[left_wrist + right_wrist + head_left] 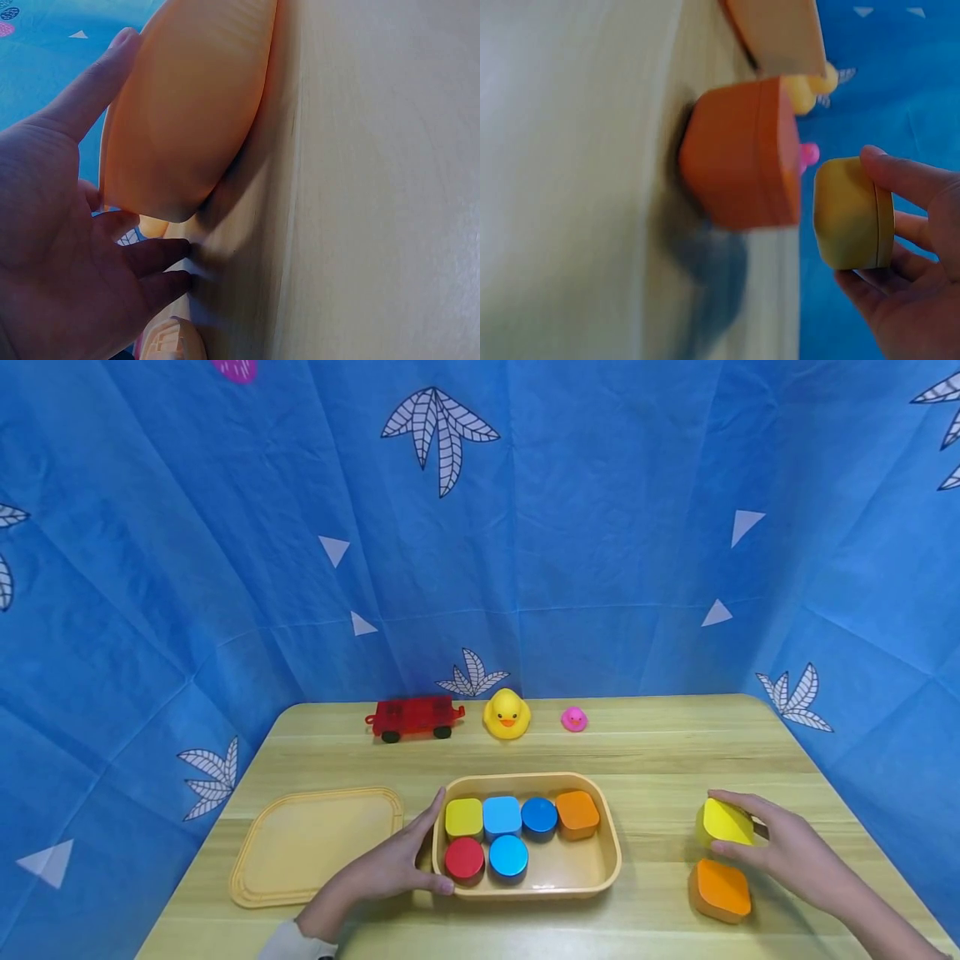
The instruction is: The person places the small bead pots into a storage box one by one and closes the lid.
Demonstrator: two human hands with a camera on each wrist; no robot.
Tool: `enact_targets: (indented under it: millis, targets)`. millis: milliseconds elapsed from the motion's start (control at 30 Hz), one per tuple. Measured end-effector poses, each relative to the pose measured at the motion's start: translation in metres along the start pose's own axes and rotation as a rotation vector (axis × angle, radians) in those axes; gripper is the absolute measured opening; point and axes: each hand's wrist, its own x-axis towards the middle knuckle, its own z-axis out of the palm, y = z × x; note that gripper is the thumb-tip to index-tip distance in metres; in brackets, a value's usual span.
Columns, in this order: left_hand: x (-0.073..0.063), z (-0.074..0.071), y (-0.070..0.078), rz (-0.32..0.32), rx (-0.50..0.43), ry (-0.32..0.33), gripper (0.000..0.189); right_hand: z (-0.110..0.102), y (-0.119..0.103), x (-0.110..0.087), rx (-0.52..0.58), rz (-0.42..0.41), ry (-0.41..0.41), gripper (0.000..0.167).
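My left hand grips the left end of a pale orange tray, thumb at the near corner and forefinger at the far one. In the left wrist view, the thumb lies against the rim of that tray. Inside stand yellow, light blue and orange rounded-square blocks, plus several round ones in blue and red. My right hand pinches a yellow rounded-square block between thumb and fingers. The right wrist view shows this yellow block lifted off the table, beside an orange block.
A flat pale orange lid lies left of the tray. Along the table's back edge stand a red toy wagon, a yellow rubber duck and a small pink duck. Blue printed cloth hangs behind and at both sides.
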Motion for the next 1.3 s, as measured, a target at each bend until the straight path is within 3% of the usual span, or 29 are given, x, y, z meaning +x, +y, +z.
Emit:
enact_targets:
  millis: [367,833,1100,1300]
  targets:
    - [0.002,0.001,-0.005,-0.007,0.000,-0.001,0.127,0.023,-0.056,0.024,0.088,-0.114,-0.021,0.070]
    - [0.002,0.000,-0.005,0.002,-0.004,0.005,0.127,0.067,-0.110,0.041,0.152,-0.247,-0.148,0.065]
    - [0.002,0.002,-0.005,-0.008,-0.022,-0.001,0.126,0.098,-0.123,0.050,0.130,-0.285,-0.247,0.066]
    - [0.002,0.001,-0.004,-0.007,-0.026,-0.004,0.126,0.111,-0.125,0.053,0.073,-0.313,-0.267,0.065]
